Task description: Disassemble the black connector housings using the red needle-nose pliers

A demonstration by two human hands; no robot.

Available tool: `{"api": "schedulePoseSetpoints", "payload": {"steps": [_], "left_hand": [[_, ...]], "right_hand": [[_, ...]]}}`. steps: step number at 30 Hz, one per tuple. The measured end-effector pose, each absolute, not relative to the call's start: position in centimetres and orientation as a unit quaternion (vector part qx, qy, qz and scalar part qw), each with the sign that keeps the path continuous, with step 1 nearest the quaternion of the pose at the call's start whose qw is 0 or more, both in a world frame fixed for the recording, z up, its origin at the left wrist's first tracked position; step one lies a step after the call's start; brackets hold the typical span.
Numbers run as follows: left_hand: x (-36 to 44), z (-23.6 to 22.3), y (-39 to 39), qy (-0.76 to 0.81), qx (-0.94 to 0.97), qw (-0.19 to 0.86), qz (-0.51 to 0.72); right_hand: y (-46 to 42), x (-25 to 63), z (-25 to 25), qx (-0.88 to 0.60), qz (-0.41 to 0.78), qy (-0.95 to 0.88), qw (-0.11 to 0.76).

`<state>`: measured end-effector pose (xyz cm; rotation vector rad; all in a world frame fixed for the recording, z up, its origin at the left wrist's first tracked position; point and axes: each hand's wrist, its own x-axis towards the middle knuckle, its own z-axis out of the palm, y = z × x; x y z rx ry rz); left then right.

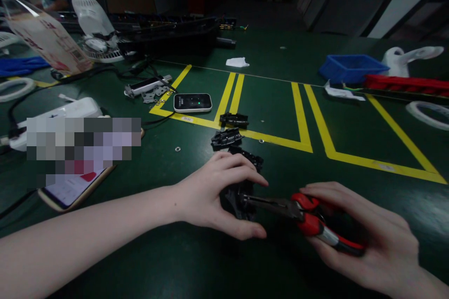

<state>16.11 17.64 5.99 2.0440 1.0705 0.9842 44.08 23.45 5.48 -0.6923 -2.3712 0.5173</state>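
My right hand point(372, 233) is wrapped around the red and black handles of long-nose pliers point(277, 205). The plier tips point left and reach a black plastic part point(233, 201) on the table. Around that part my left hand point(217, 191) is spread, thumb and index finger apart; whether it presses on the part I cannot tell. Just beyond its fingers lies another black plastic piece point(250, 158), partly covered by the hand. Two similar black pieces, one nearer point(227, 138) and one farther point(234, 120), rest in a row behind it.
Small metal rings, one on the left point(177, 149) and one on the right point(261, 141), lie on the green table point(157, 252). A black-faced device point(192, 103) sits by yellow tape lines. A phone point(73, 191) lies left. A blue bin point(351, 69) stands back right.
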Motion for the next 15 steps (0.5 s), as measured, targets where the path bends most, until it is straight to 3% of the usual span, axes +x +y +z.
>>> {"api": "schedulePoseSetpoints", "payload": {"steps": [15], "left_hand": [[16.28,5.99,17.48,0.419,0.748,0.305,0.415]], "right_hand": [[23.54,43.95,5.58,-0.267,0.199,-0.893,0.303]]}}
